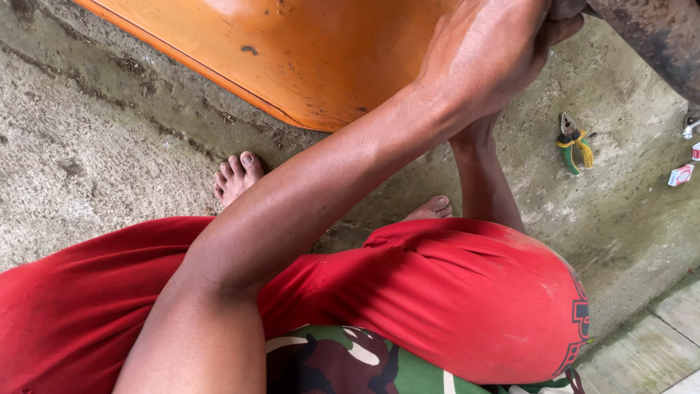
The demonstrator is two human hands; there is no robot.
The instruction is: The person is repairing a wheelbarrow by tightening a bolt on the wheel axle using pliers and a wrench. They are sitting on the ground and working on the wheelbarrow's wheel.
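Rough grey concrete floor (pixel 87 146) fills the view, stained and cracked, and the person crouches over it in red shorts (pixel 452 292). Up at the top edge, the left hand (pixel 488 51) is curled over something, knuckles toward us, fingers wrapped out of sight; how tight the grip is, or what it has hold of, I cannot tell, since the palm side is hidden and the frame cuts it off. Right beside its fingertips sits a dark, grimy metal part (pixel 656 36) in the corner, touching or nearly so. Under that wrist the right forearm (pixel 485 182) rises straight up and the right hand vanishes behind the left; its grip is hidden too. Both arms converge on that same top-right spot. Just left of the hands, a big orange panel (pixel 292 58) slants across, its long edge running from upper left down toward the wrist. Further out, pliers with green and yellow handles (pixel 574 142) lie on the floor to the right, handles pointing down, nearer the right arm. Beyond them, a small red-and-white box (pixel 680 175) and a bit of shiny metal at the edge, too cut off to name.
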